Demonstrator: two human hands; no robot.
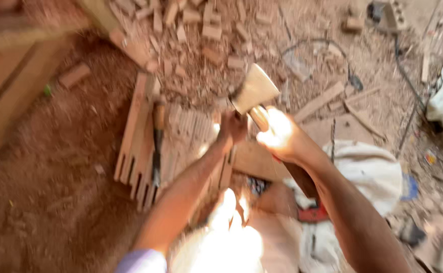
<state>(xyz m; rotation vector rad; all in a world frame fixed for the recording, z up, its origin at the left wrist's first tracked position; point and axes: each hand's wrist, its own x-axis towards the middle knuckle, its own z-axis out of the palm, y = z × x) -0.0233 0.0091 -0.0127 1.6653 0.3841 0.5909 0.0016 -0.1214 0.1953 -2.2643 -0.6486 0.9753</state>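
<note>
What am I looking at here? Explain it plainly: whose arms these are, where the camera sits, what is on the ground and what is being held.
There is no machine here. One camera is worn on a person's head and looks down, so the two bare arms are that person's own. The picture is blurred by motion. The right hand grips the handle of a hatchet, blade raised. The left hand is closed just beside it, near the blade; what it holds cannot be made out. Below lies a slotted wooden panel with a dark tool resting on it. The ground is reddish sawdust, with small wood blocks scattered beyond and a white sack at the right.
</note>
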